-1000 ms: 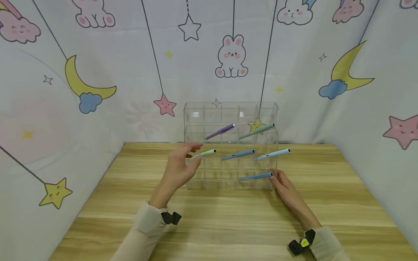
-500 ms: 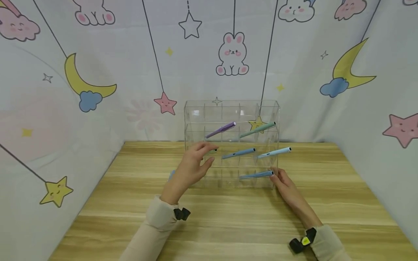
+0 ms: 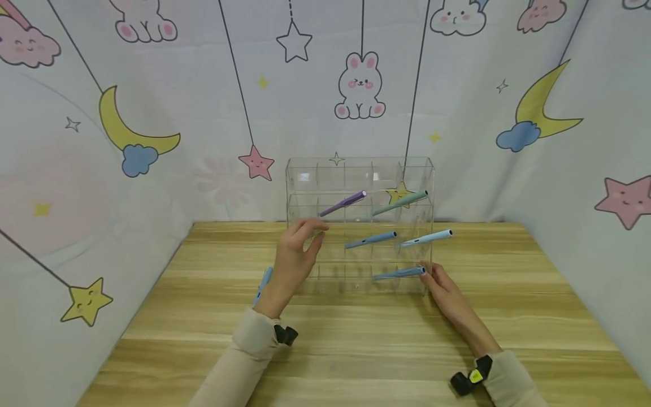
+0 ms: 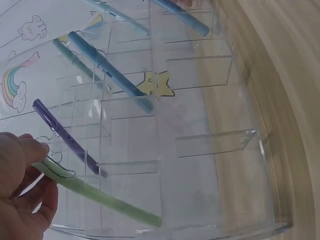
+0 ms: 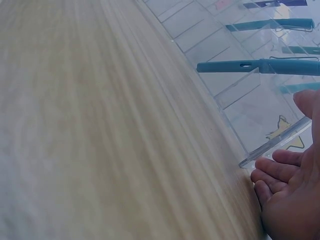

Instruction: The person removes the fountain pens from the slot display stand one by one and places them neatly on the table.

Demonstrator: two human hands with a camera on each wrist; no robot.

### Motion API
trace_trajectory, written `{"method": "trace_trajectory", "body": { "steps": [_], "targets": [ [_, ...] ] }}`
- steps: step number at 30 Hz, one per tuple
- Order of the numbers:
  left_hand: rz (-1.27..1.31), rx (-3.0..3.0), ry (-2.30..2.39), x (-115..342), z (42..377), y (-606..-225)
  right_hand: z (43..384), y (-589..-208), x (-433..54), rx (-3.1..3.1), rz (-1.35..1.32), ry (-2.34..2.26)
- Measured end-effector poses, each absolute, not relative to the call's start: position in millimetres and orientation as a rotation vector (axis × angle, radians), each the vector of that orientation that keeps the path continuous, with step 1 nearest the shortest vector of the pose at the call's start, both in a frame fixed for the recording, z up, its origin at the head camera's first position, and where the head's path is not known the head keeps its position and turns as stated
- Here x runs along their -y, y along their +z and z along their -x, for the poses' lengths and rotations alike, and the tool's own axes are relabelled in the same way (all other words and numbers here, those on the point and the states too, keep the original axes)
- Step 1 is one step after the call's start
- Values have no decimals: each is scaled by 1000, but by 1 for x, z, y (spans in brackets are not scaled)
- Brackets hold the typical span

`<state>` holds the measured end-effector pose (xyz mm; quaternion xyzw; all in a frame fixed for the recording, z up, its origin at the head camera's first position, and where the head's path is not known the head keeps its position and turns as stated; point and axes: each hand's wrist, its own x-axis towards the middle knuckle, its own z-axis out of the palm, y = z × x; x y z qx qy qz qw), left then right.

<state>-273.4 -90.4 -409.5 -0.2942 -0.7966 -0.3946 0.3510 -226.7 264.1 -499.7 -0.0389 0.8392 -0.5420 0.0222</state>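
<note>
A clear acrylic rack (image 3: pixel 358 285) with rows of small compartments stands upright on the table. My left hand (image 3: pixel 296 254) is at its left side; in the left wrist view the thumb and fingers pinch the clip end of a light green pen (image 4: pixel 100 196), which slants across the rack. My right hand (image 3: pixel 447 291) grips the rack's lower right edge, thumb in front and fingers at the side. A purple pen (image 3: pixel 343 203), a green pen (image 3: pixel 400 203), a mid-blue pen (image 3: pixel 371 240), a pale blue pen (image 3: pixel 427 238) and a lower blue pen (image 3: pixel 399 274) rest in the rack.
Another blue pen (image 3: pixel 263 285) lies left of the rack, partly behind my left wrist. Wood-grain table (image 3: pixel 366 350) extends in front. A patterned cloth (image 3: pixel 213 85) hangs behind and along both sides, close behind the rack.
My left hand has moved right and closed its fingertips on the light green pen, whose end is now hidden in the head view. The right hand stays at the rack's edge.
</note>
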Motion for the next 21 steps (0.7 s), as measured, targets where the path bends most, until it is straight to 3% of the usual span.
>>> {"method": "trace_trajectory", "body": {
  "steps": [21],
  "targets": [
    [591, 1759, -1612, 160, 237, -347, 228, -501, -266, -2583, 124, -1671]
  ]
}}
